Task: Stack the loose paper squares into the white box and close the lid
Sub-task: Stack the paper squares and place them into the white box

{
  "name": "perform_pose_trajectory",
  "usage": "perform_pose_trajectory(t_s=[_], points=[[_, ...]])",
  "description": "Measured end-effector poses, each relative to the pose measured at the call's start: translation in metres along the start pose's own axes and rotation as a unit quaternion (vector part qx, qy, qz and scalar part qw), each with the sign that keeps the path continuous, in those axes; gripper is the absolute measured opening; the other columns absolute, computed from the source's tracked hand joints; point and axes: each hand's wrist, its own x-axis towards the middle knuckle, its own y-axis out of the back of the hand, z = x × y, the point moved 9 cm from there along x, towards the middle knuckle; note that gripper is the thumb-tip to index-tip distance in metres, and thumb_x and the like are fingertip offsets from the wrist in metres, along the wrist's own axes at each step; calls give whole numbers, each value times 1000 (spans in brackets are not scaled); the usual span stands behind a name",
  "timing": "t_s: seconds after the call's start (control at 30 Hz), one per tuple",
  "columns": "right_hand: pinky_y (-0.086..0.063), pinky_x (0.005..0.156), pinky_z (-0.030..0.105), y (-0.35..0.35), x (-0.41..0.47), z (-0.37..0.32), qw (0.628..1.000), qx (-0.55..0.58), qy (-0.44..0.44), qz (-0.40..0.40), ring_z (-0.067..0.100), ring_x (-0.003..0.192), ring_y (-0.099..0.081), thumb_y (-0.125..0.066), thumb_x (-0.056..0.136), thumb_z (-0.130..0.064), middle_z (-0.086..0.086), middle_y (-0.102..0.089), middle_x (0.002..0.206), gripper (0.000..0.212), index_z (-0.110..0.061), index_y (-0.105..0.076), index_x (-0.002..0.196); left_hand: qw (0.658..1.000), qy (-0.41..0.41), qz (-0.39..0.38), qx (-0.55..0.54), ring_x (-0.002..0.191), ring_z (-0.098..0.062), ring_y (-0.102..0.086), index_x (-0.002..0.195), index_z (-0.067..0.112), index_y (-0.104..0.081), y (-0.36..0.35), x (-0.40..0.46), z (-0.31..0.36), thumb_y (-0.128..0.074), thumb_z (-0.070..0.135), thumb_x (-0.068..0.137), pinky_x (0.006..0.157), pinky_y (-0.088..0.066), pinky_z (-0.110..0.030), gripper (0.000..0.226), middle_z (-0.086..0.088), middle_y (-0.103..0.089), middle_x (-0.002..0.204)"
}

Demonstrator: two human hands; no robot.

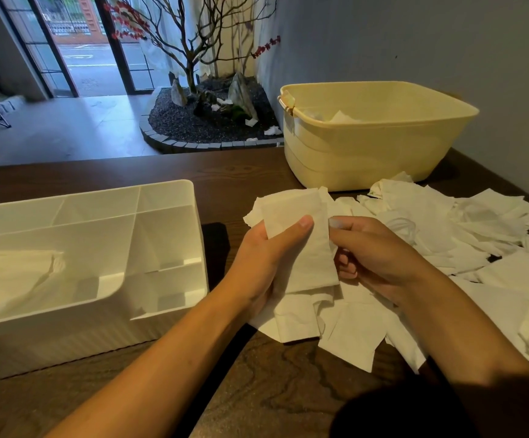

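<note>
My left hand (268,257) grips a small stack of white paper squares (301,229), thumb pressed on the top sheet. My right hand (374,254) pinches the stack's right edge between thumb and fingers. Both hands hover above a heap of loose paper squares (446,248) spread over the right side of the table. The white box (168,191) stands open at the left, split into compartments, with some paper lying in its large left compartment (13,276). No lid is visible.
A pale yellow plastic tub (367,153) with paper inside stands at the back right of the dark wooden table (272,374). A dark flat object (214,245) lies between the box and my left hand. Beyond the table is an indoor rock garden.
</note>
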Motion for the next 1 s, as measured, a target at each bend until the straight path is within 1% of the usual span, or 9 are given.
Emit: perform_pose_trajectory(t_s=[0.17, 0.27, 0.37, 0.47, 0.6, 0.67, 0.73, 0.83, 1.0], points=[[-38, 55, 32, 8, 0, -9, 997, -3, 33, 72, 17, 53, -45, -62, 96, -34, 5, -54, 58, 32, -8, -71, 81, 999, -17, 20, 22, 103, -19, -72, 132, 16, -56, 4, 1, 1, -49, 17, 103, 75, -59, -25, 30, -5, -74, 112], [-45, 70, 38, 2, -4, -18, 988, -47, 112, 90, 18, 65, -47, -57, 95, -44, 1, -48, 60, 44, -15, -57, 63, 994, -46, 65, 71, 108, -16, -70, 135, 18, -55, 14, 2, 2, -50, 20, 104, 80, -59, -25, 31, -3, -73, 117], [-46, 70, 53, -15, -10, -21, 979, -111, 169, 34, 24, 64, -46, -53, 97, -50, 4, -45, 61, 48, -20, -51, 59, 983, -76, 77, 151, 121, -22, -63, 139, 21, -54, 12, 2, 4, -42, 40, 107, 101, -51, -44, 39, -4, -67, 128], [-52, 78, 60, -24, -8, -14, 972, -182, 150, -15, 40, 83, -63, -48, 85, -68, 21, -65, 85, 66, -5, -66, 89, 982, -78, 60, 159, 129, -30, -57, 139, 19, -55, 7, 0, 2, -32, 46, 108, 109, -42, -58, 47, -11, -64, 132], [-49, 92, 65, -29, -7, -9, 984, -116, 118, -60, 44, 105, -62, -57, 88, -54, 27, -65, 107, 59, -1, -65, 110, 979, -106, 59, 162, 121, -23, -63, 138, 20, -55, 7, -1, 8, -43, 38, 106, 102, -50, -46, 38, -5, -68, 126], [-50, 99, 57, -25, -4, -9, 991, -51, 111, -60, 32, 108, -67, -59, 92, -45, 14, -72, 109, 39, -14, -71, 112, 981, -113, 77, 138, 116, -20, -66, 135, 16, -56, 9, -1, 14, -48, 18, 105, 96, -54, -36, 31, -5, -71, 121], [-53, 96, 48, -18, -3, -14, 992, -17, 116, -37, 21, 103, -69, -61, 96, -39, 2, -75, 101, 21, -23, -74, 102, 972, -133, 97, 169, 116, -18, -66, 134, 14, -58, 11, -3, 24, -52, 13, 103, 97, -55, -36, 33, -4, -71, 122], [-50, 79, 39, -2, -2, -24, 990, -4, 142, 23, 21, 83, -63, -64, 94, -38, 4, -66, 78, 30, -13, -70, 80, 956, -164, 123, 210, 108, -10, -69, 126, 23, -64, 13, -3, 40, -57, 17, 100, 85, -57, -25, 28, 7, -73, 115], [-55, 85, 37, 17, 4, -26, 984, 47, 138, 102, 19, 90, -68, -59, 97, -35, -1, -73, 88, 22, -25, -77, 91, 949, -153, 161, 225, 105, -2, -68, 123, 29, -64, 13, -6, 54, -55, 21, 102, 80, -55, -17, 24, 15, -73, 113]])
